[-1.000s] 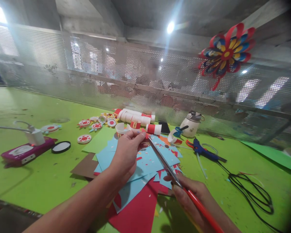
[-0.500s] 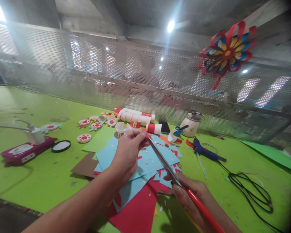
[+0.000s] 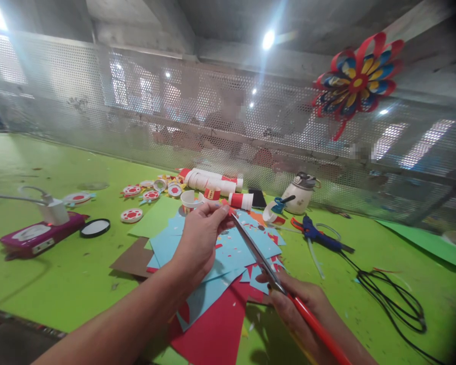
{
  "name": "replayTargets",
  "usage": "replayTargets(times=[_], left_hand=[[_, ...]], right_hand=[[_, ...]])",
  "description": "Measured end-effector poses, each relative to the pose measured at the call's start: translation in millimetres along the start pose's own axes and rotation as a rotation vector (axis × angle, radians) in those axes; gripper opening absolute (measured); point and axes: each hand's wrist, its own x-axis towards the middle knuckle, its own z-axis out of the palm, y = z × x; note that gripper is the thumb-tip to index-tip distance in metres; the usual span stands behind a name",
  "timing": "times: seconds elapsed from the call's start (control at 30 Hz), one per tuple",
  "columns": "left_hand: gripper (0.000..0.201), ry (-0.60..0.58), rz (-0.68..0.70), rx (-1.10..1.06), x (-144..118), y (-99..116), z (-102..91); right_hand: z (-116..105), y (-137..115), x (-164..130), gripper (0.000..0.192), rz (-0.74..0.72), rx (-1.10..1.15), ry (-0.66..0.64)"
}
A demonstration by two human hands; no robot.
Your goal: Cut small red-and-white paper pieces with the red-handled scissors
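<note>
your left hand pinches a small red scrap at the scissors tip, right hand clenched on their red handle, over paper sheets on the table.

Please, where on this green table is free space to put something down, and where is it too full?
Free: the green table between the purple device and the brown paper; also the far left. Crowded: the paper pile under the left hand and right hand, the cups behind, the glue gun and its cable on the right.
</note>
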Motion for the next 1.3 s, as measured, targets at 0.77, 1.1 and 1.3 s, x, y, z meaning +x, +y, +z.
replayTargets(times=[0.77,1.1,1.3], left_hand=[[0.014,0.013,0.02,0.086,1.2,-0.2,-2.8],[0.014,0.016,0.009,0.091,0.9,-0.1,-3.1],[0.013,0.005,0.0,0.094,1.7,1.3,-4.2]], right_hand=[[3.5,4.2,0.3,0.041,-0.013,-0.026,0.028],[2.4,1.2,-0.2,0.044,0.0,-0.076,0.01],[2.9,2.2,3.4,0.046,-0.011,-0.022,-0.011]])
